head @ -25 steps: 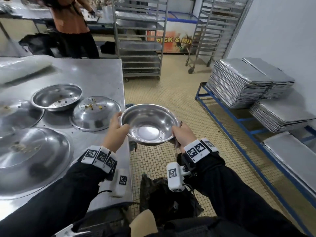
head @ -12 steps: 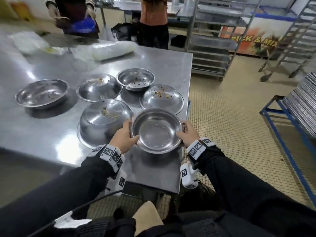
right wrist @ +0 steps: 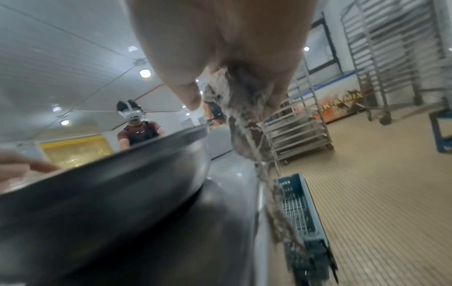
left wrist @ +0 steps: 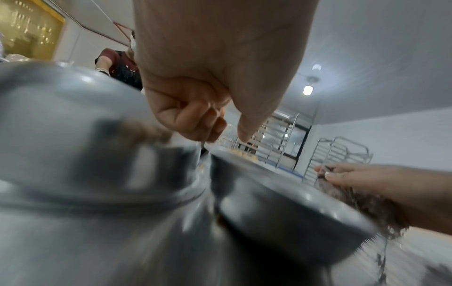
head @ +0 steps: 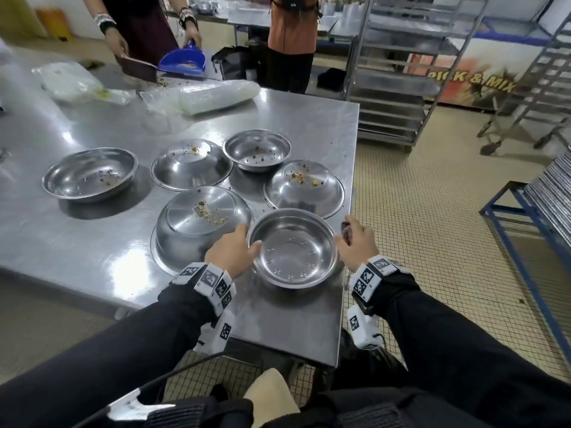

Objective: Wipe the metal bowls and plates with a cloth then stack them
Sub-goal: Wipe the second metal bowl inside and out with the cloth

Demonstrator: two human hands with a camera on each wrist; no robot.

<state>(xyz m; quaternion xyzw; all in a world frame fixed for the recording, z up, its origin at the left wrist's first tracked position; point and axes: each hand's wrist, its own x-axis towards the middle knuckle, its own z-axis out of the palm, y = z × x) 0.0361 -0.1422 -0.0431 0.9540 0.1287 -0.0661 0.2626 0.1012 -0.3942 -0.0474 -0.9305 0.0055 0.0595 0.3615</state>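
Moved from mid-air onto the table (head: pixel 77 251), the clean steel bowl (head: pixel 293 251) sits lower centre; probably light, stiff, slippery, best pinched at its rim. Left hand (head: pixel 228 254) grips that rim; right hand (head: pixel 358 242), just clear, clutches the cloth (right wrist: pixel 244 120).

surface (head: pixel 92 242) near-right corner: empty bowl (head: pixel 293 251) upright | left grip (head: pixel 230 253) thumb on its rim | right grip (head: pixel 358 245) just beside rim, holding dark cloth (head: pixel 345 233) | crumbed bowls (head: pixel 304 188) farther
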